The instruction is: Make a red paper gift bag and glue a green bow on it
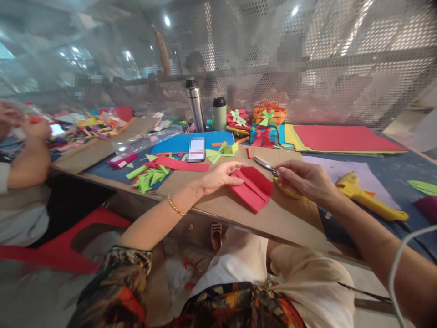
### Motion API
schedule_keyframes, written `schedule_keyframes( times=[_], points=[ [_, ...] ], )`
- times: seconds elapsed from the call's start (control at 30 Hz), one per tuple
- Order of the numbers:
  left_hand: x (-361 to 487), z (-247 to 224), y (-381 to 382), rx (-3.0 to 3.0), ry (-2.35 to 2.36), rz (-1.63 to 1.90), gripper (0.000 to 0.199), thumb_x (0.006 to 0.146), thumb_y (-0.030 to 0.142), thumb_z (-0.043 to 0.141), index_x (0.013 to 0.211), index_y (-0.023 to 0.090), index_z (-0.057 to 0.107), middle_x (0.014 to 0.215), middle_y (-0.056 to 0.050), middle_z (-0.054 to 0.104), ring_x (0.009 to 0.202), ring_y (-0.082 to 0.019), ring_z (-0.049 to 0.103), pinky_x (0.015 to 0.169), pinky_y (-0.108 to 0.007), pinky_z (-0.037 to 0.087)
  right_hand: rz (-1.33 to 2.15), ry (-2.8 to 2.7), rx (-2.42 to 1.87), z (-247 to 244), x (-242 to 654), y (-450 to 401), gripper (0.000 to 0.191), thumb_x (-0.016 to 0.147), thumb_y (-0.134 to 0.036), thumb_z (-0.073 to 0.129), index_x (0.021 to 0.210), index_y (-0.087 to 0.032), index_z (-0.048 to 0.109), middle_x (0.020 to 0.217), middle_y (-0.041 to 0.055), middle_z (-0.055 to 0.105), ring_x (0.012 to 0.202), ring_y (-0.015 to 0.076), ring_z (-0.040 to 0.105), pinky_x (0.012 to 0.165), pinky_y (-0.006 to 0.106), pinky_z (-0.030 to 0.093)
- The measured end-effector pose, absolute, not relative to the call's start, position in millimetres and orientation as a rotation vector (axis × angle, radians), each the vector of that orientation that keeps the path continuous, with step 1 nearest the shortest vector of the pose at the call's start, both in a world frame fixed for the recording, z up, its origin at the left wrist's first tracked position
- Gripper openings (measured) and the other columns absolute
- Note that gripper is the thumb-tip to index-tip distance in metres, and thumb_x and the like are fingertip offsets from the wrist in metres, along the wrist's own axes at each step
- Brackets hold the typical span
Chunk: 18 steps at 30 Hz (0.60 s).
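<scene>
Patterned shirt [235,307] nearest the camera, with pale trousers [310,273] below the table edge. Left hand [218,177] clamped on the left side of the red card [252,198], thumb on top; right hand [309,180] closed on the scissors [264,164] near the base of the blades. The card lies between the two hands, over the cardboard [290,216]; the scissors lie to its right and far side, their blades slanting away and leftward. Whether blade and card touch cannot be told. The card is matte, creased into flat panels, one flap raised; the blades are shiny metal, the handle a curved yellow loop. Farther out: a yellow glue gun [368,200] by a lilac sheet [348,168] at right, narrow green strips [152,178] heaped at left, a phone [196,150] beyond.
</scene>
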<state>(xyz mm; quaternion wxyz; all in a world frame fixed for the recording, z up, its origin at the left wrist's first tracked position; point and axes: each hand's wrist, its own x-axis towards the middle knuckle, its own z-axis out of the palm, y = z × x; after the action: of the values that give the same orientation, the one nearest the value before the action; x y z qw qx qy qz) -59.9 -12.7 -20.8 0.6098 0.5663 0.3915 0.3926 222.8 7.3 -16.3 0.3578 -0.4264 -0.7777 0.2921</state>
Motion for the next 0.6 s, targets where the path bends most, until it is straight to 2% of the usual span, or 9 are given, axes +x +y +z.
schedule_keyframes(
  times=[0.13,0.3,0.47,0.6],
  points=[
    [-81,-17,-13,1.345,0.900,0.816,0.050,0.074,0.015,0.089,0.123,0.015,0.076,0.124,-0.015,0.074,0.114,-0.022,0.069,0.098,-0.037,0.056,0.728,-2.030,-1.082,-22,223,10,0.060,0.086,-0.080,0.060,0.083,-0.021,0.075,0.063,0.0053,0.073,0.052,0.0175,0.064,0.048,0.028,0.048],
    [-88,-16,-6,1.476,0.965,0.811,0.049,0.075,0.018,0.088,0.122,0.013,0.075,0.116,-0.015,0.077,0.102,-0.021,0.072,0.092,-0.036,0.057,0.770,-2.036,-1.047,-26,222,10,0.052,0.085,-0.072,0.066,0.087,-0.021,0.074,0.058,0.0026,0.070,0.046,0.0152,0.060,0.047,0.027,0.048],
    [-75,-24,4,1.510,0.911,0.971,0.042,0.078,0.013,0.083,0.120,0.016,0.076,0.124,-0.013,0.076,0.113,-0.022,0.070,0.099,-0.037,0.056,0.655,-2.049,-1.074,-27,225,12,0.051,0.086,-0.071,0.064,0.086,-0.022,0.076,0.057,0.0035,0.069,0.047,0.0168,0.060,0.046,0.028,0.047],
    [-70,-25,9,1.522,0.884,0.989,0.047,0.080,0.012,0.080,0.126,0.016,0.073,0.133,-0.015,0.072,0.120,-0.024,0.068,0.104,-0.040,0.055,0.619,-2.054,-1.086,-26,226,12,0.051,0.088,-0.071,0.061,0.088,-0.022,0.077,0.056,0.0035,0.069,0.049,0.0180,0.062,0.047,0.028,0.046]
  ],
)
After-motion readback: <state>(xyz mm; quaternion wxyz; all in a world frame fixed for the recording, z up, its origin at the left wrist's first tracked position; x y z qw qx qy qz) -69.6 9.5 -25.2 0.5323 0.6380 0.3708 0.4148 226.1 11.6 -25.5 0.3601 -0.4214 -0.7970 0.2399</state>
